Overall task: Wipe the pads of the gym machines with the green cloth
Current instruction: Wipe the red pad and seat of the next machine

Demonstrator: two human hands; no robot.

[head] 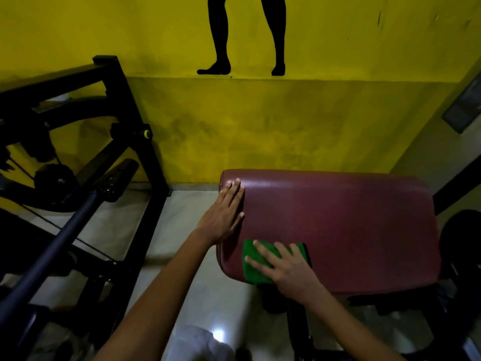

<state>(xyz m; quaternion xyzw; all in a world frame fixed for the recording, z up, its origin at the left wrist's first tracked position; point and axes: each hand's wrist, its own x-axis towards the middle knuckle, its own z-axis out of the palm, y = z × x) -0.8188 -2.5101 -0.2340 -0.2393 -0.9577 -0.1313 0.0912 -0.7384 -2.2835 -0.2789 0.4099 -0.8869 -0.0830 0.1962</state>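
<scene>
A dark red padded bench pad [343,225] fills the centre right of the head view. The green cloth [251,272] lies folded on the pad's near left corner. My right hand [283,267] presses flat on the cloth with straight, spread fingers. My left hand [223,214] rests flat on the pad's left edge, fingers straight and pointing toward the wall.
A black machine frame [140,142] with a long bar [52,251] and a pulley wheel stands to the left. The yellow wall [260,121] is right behind the pad. A black seat or pad [460,230] sits at the right edge. Pale tiled floor [182,230] lies between.
</scene>
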